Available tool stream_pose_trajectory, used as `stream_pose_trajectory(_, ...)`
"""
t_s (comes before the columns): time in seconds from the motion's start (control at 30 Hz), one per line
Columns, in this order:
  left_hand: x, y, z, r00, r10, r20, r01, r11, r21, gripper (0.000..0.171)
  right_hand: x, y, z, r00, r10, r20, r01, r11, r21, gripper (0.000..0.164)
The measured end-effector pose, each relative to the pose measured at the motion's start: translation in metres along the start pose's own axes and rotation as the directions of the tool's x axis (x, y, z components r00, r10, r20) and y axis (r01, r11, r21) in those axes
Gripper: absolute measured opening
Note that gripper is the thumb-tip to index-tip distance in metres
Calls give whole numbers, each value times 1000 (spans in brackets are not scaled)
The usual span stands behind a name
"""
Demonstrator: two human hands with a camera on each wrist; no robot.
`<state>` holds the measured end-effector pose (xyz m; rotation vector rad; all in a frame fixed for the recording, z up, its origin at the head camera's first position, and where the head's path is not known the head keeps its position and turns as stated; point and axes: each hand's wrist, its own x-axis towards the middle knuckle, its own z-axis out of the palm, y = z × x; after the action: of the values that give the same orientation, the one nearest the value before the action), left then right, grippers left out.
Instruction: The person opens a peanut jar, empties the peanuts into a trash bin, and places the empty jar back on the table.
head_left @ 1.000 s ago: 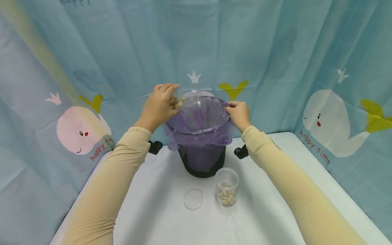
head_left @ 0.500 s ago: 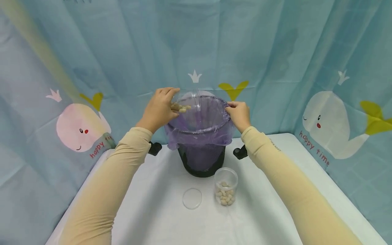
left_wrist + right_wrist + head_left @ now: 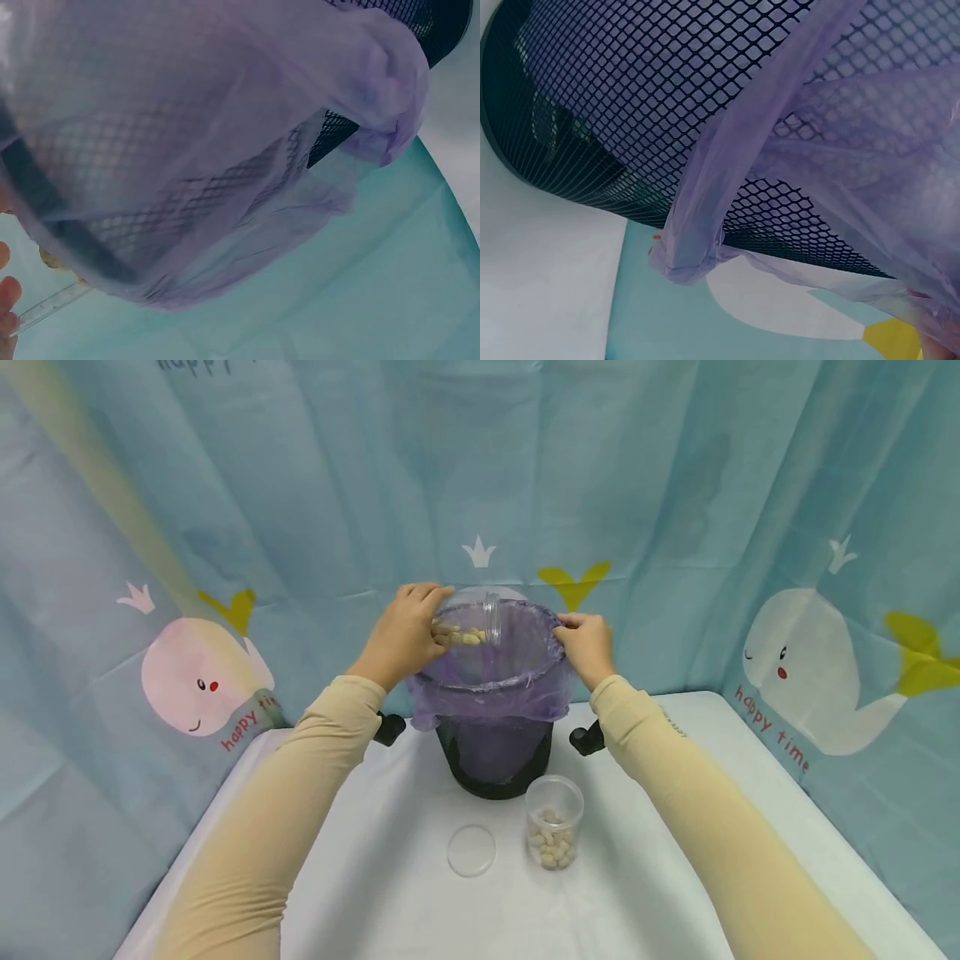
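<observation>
My left hand (image 3: 405, 635) grips a clear plastic jar (image 3: 492, 618), tipped on its side over the mouth of a black mesh bin (image 3: 495, 787). Tan nuts (image 3: 468, 636) lie along the jar's lower wall, close to its opening. A purple bin bag (image 3: 487, 700) lines the bin and folds down over its rim. On the far right of that rim, my right hand (image 3: 588, 645) pinches the bag's edge between thumb and fingers. In the left wrist view, bag and mesh (image 3: 225, 187) cover most of the jar.
On the white table (image 3: 405, 902), a second clear jar (image 3: 553, 802) stands upright before the bin, partly filled with tan nuts. A round clear lid (image 3: 472, 851) lies flat to its left. A blue curtain (image 3: 637, 485) with printed whales hangs close behind the bin.
My left hand has lowered and moved right with the jar, and the nuts have slid from its base toward its opening. My right hand stays on the rim.
</observation>
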<state>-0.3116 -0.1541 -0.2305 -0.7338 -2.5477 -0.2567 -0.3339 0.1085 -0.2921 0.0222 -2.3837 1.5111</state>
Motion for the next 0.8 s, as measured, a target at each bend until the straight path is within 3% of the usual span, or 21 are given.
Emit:
stream_pose_trajectory(0.07, -1, 2, 2, 1000, 6, -5, -6, 1000, -3, 69, -1, 1, 0, 1000, 5, -2, -5, 1000, 2, 34)
stream_pose_trajectory(0.2, 1, 2, 3, 992, 9, -122, -11, 1000, -18, 70, 0, 2, -1, 1000, -1, -14, 1, 1000, 2, 33)
stream_pose_trajectory(0.27, 3, 2, 5, 989, 24, -149, -25, 1000, -6, 70, 1, 3, -1, 1000, -5, -17, 5, 1000, 1, 33)
stream_pose_trajectory(0.47, -1, 2, 10, 999, 22, -47, -21, 1000, 14, 72, 2, 1, 2, 1000, 7, -15, -7, 1000, -11, 33)
stream_pose_trajectory(0.53, -3, 2, 9, 997, 17, -73, -16, 1000, 15, 70, 3, 0, 2, 1000, 8, -10, -8, 1000, -17, 33)
stream_pose_trajectory(0.7, 0, 2, 4, 972, 23, -234, -20, 1000, 16, 70, 4, -1, 3, 1000, 1, -5, -1, 1000, -7, 33)
stream_pose_trajectory(0.8, 2, 3, 4, 981, 53, -187, -44, 998, 51, 71, 3, -1, 2, 1000, -1, -1, 1, 1000, 8, 33)
